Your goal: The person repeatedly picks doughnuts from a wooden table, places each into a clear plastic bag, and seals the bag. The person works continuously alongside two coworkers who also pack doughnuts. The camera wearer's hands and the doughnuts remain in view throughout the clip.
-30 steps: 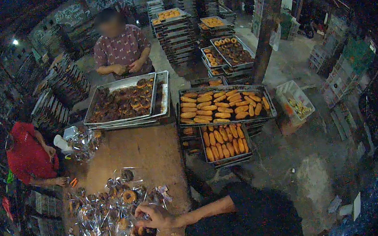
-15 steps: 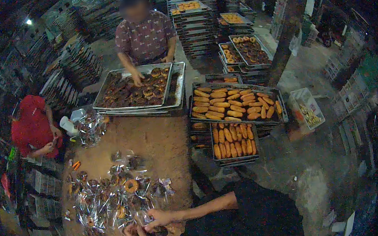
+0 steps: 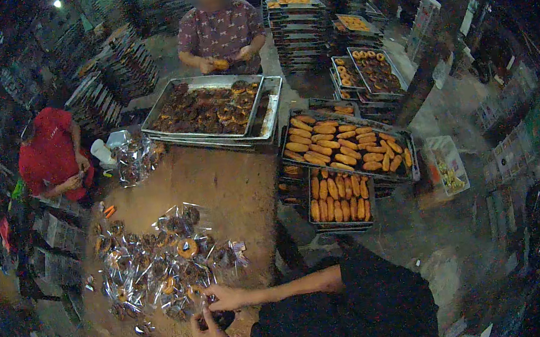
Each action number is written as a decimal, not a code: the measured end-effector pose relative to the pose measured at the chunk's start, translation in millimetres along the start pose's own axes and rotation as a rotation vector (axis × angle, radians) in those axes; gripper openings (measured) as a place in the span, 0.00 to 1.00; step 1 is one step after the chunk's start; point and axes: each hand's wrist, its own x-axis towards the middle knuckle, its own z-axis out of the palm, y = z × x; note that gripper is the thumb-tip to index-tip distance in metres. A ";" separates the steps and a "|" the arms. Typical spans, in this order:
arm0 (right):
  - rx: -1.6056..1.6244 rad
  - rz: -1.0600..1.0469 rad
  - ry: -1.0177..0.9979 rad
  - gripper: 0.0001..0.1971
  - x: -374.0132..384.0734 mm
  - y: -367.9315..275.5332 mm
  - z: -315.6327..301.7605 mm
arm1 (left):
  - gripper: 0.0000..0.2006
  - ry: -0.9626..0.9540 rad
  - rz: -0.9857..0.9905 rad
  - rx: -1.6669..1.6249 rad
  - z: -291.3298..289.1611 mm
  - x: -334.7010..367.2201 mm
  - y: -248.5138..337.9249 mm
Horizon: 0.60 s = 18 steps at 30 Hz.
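Note:
At the near edge of the wooden table, my left hand [image 3: 210, 335] is closed around a dark-topped doughnut [image 3: 224, 319] in clear plastic wrap. My right hand [image 3: 227, 298] comes in from the right, its fingers pinched on the wrap just above. Both hands partly hide the doughnut and its wrapping. Right beyond my fingers lies a loose heap of wrapped doughnuts [image 3: 154, 265], mostly dark-topped. One plain golden doughnut [image 3: 186, 248] stands out on the heap.
Across the table [image 3: 218, 181], a co-worker [image 3: 221, 31] stands behind stacked trays of dark-topped doughnuts [image 3: 206, 109]. A person in red [image 3: 52, 153] is at the left. Trays of long golden buns [image 3: 340, 200] stand at the right, beside a white crate [image 3: 446, 165].
The co-worker's hand has left the tray and now holds a doughnut above its far edge. My hands stay together at the wrapped doughnut, fingers slightly shifted. The whole view has shifted.

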 end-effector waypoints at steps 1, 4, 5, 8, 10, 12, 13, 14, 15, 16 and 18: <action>-0.044 0.014 -0.006 0.16 -0.9 3.4 2.1 | 0.04 -0.010 0.075 0.025 -0.5 2.4 0.8; -0.013 0.078 0.004 0.17 -5.6 11.2 9.0 | 0.04 -0.120 0.143 0.085 -10.7 9.4 4.7; -0.001 0.139 -0.016 0.17 -7.2 12.6 10.6 | 0.05 -0.141 0.064 0.063 -14.6 7.9 6.1; 0.051 0.172 0.000 0.13 -14.1 12.7 8.2 | 0.09 -0.198 -0.187 -0.043 -22.3 1.0 11.3; 0.001 0.125 -0.001 0.10 -17.2 10.6 1.8 | 0.09 -0.173 -0.170 0.045 -20.9 -3.7 14.5; 0.079 0.112 0.018 0.09 -16.6 8.6 -1.1 | 0.08 -0.151 -0.236 0.088 -16.9 -7.4 16.3; 0.118 0.123 0.022 0.09 -18.7 8.0 -1.5 | 0.09 -0.084 -0.109 0.030 -12.9 -7.7 15.7; 0.079 0.121 0.028 0.10 -14.0 9.3 -2.0 | 0.09 0.007 -0.049 0.020 -9.9 -9.3 15.0; 0.168 0.189 0.075 0.10 -16.8 10.0 -1.7 | 0.10 0.087 0.015 0.019 -4.1 -10.6 12.8; 0.259 0.252 0.118 0.12 -13.6 11.5 -1.4 | 0.15 0.036 -0.170 0.075 -6.6 -11.6 12.8; 0.371 0.345 0.130 0.14 -8.9 14.4 -1.1 | 0.19 -0.104 -0.232 -0.003 -0.5 -4.4 8.2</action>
